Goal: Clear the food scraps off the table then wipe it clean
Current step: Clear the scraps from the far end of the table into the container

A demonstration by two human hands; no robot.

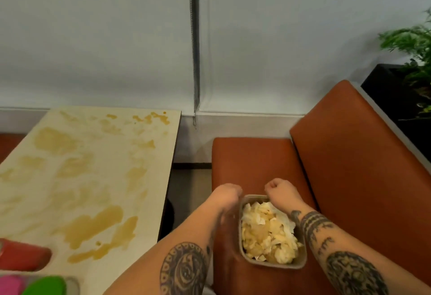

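Nearest, at the table's near-left corner, a grey tray holds a pink thing and a green thing, with a red thing just beyond. They are too blurred to identify; they may be the wiping kit.

Between the two tattooed forearms, a tan container sits on or just above the orange bench seat, beside the table and not on it. It is heaped with pale yellow-white food scraps. My reading is that it has been parked off the top so the surface is free for wiping.

At its far end, the left hand is at the far-left corner and the right hand over the far-right one. Both have their fingers curled under and out of sight, so I cannot tell whether they pinch the rim or merely close beside it.

The table shows no loose scraps — only yellow-brown smears spread from the near edge to the far one, so wiping looks to be the step left.

Further off are the bench backrest, a white wall with a hanging bead chain, and a green plant at the right.

No brand, label or writing is legible anywhere.
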